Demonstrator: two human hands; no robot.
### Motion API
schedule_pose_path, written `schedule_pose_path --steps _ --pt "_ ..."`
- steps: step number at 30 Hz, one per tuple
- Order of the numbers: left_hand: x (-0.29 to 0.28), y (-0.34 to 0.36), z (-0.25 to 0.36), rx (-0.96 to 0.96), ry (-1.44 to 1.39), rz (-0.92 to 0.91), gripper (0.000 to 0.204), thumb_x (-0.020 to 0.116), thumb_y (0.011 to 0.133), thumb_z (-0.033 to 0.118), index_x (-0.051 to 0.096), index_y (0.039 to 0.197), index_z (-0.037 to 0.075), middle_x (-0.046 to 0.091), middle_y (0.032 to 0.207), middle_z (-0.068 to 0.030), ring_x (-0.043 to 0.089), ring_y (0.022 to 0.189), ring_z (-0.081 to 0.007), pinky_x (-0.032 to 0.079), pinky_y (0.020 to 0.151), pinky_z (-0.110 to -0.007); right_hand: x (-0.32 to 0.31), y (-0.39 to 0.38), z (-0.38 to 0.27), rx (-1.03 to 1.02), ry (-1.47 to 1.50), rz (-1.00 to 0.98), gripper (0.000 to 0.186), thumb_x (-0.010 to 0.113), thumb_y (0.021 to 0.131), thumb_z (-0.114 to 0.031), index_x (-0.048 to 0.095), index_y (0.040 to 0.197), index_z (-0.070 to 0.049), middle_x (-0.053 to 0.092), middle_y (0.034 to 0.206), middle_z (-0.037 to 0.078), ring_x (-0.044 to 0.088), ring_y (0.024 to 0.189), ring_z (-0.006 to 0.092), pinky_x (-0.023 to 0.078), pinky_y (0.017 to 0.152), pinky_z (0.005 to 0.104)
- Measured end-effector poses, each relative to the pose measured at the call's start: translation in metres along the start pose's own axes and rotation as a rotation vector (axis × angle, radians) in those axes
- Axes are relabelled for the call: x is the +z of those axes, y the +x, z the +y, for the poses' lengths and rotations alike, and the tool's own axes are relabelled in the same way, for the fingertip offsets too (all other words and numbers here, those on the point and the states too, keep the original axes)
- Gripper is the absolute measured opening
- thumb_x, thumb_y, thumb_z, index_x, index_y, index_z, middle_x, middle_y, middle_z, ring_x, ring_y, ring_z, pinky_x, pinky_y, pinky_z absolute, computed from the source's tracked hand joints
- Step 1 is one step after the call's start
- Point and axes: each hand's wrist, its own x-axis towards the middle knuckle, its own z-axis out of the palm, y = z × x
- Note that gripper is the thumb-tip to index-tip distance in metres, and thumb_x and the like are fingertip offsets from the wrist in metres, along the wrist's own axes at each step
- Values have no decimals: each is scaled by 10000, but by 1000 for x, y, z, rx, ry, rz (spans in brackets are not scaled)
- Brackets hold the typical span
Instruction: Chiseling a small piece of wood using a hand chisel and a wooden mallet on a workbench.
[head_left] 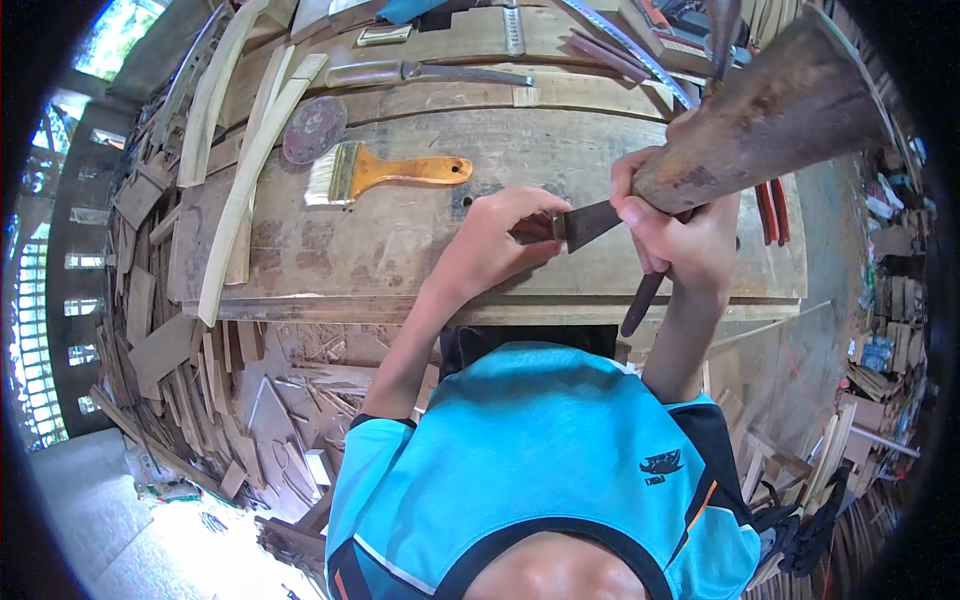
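My right hand (690,225) is wrapped round a tool with a thick, tapering brown shaft (770,120) that rises up and right toward the view. From that hand a flat dark metal blade (596,224) points left, and a narrow dark bar (641,303) sticks out below; how these parts join is hidden. My left hand (505,235) pinches at the blade's free end, thumb and fingertips bent round it. Both hands are above the wooden workbench (340,240). Left of them lies a flat paintbrush (400,172) with pale bristles and an orange-brown handle.
Farther back lie a wood-handled chisel (430,72) and a round reddish disc (315,130). Long curved wood strips (245,190) overhang the bench at left. Red tool handles (772,212) lie at right. Wood offcuts (165,340) crowd the left side.
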Motion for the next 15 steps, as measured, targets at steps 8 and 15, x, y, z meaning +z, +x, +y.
schedule_pose_path --steps 8,15 --pt "-8 4 3 7 36 -115 436 707 625 75 541 1026 29 564 947 -124 593 803 -228 482 748 -307 7 4 -5 59 -78 -15 409 651 580 36 435 924 -15 568 672 48 494 425 80 363 336 196" --pt "5 20 9 441 198 69 501 748 573 158 527 1006 39 559 917 -135 547 802 -277 434 728 -354 7 6 -4 52 -83 -28 440 660 576 21 434 952 -13 569 693 43 502 441 78 371 343 194"
